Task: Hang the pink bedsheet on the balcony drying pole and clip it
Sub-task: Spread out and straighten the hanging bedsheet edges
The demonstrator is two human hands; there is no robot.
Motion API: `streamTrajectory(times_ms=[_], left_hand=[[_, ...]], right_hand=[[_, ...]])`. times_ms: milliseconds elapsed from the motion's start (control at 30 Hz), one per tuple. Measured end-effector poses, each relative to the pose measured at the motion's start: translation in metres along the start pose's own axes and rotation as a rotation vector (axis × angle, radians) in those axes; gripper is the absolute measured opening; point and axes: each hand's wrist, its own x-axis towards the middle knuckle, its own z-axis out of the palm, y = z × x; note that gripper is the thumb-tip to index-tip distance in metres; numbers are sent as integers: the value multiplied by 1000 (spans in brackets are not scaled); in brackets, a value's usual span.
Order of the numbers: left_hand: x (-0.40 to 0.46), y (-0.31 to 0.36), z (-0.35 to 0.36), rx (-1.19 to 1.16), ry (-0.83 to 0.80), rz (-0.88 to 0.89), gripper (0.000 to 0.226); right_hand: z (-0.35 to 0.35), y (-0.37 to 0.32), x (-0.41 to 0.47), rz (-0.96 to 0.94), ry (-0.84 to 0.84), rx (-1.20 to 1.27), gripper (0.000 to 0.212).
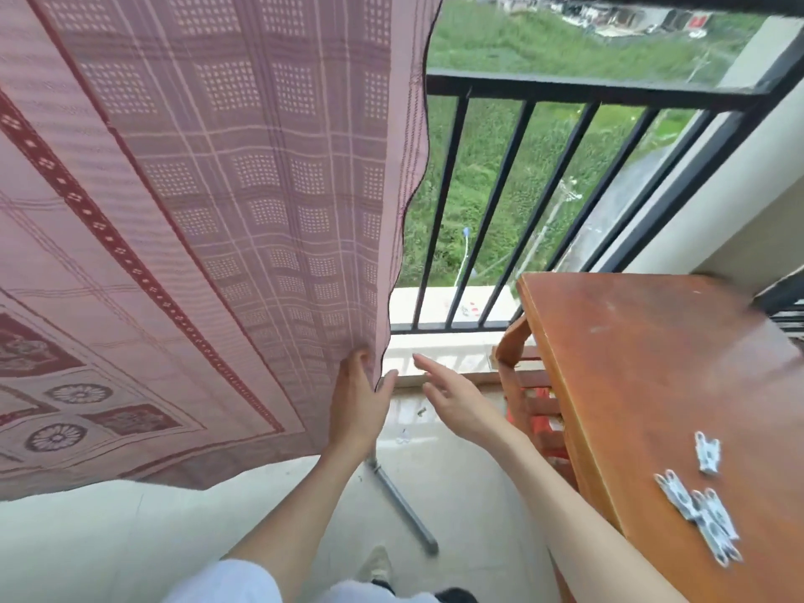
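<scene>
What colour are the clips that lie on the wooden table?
The clips are white with grey marks, seen in the head view, on the wooden table.

We can read no text, label, brand or number anywhere. The pink patterned bedsheet point(209, 219) carries only woven checks and flower motifs, and the small white plastic clips point(700, 511) on the brown wooden desk point(652, 385) show no legible marks.

The pink bedsheet point(195, 211) hangs wide across the left, and the left hand point(357, 402) pinches its lower right edge. The right hand point(457, 400) floats open beside it, empty. White clips point(700, 511) lie on the wooden tabletop point(652, 385) by the black railing point(565, 91).
</scene>
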Motion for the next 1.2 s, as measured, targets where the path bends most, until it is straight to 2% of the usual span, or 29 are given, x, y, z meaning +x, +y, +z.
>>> streamTrajectory(times_ms=[200, 333, 400, 500, 567, 667, 733, 867, 1100, 1200], left_hand=[[10, 26, 16, -44, 228, -195, 45], [8, 36, 26, -57, 366, -241, 17], [5, 42, 29, -85, 415, -263, 15], [-3, 41, 33, -49, 463, -319, 16], [-8, 36, 32, -44, 514, -360, 14], [-17, 29, 30, 4, 599, -443, 16], [-23, 24, 29, 9, 635, -499, 19], [-25, 19, 29, -38, 678, -594, 20], [-21, 20, 25, -189, 804, -706, 16], [-13, 31, 40, -206, 741, -679, 17]], right_hand=[[-23, 0, 53, -146, -251, 25, 59], [-34, 5, 76, -244, -373, -19, 53], [-43, 3, 88, -280, -368, -53, 45], [-50, -7, 111, -328, -366, -176, 49], [-47, -22, 125, -426, -387, -256, 50], [-34, -43, 142, -565, -411, -278, 28], [-23, -46, 151, -549, -415, -346, 22], [-13, -32, 161, -515, -414, -436, 28], [-58, -23, 172, -501, -187, -263, 35], [-65, -20, 160, -510, -186, -237, 42]])
